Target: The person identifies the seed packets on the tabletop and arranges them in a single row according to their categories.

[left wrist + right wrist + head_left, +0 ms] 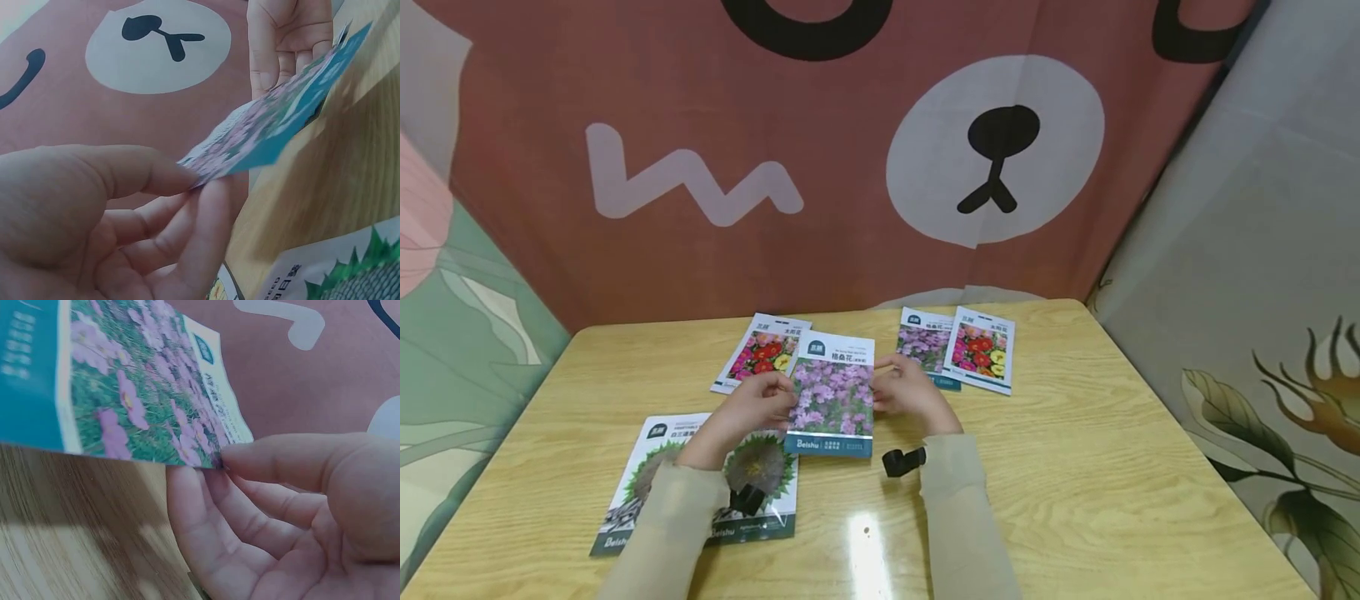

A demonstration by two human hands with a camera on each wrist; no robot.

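A seed packet with purple-pink flowers and a teal lower band is held up above the table between both hands. My left hand pinches its left edge between thumb and fingers, as the left wrist view shows on the packet. On the opposite edge, my right hand pinches it, thumb on the printed face of the packet. Behind the left hand lies a packet with red and yellow flowers, partly covered by the held one. Under the left forearm are sunflower packets, partly hidden.
Beyond the right hand, a second purple-flower packet lies partly beneath another red-and-yellow flower packet. The wooden table meets a cartoon-printed cloth at its back edge. A plant-patterned cloth hangs at the right.
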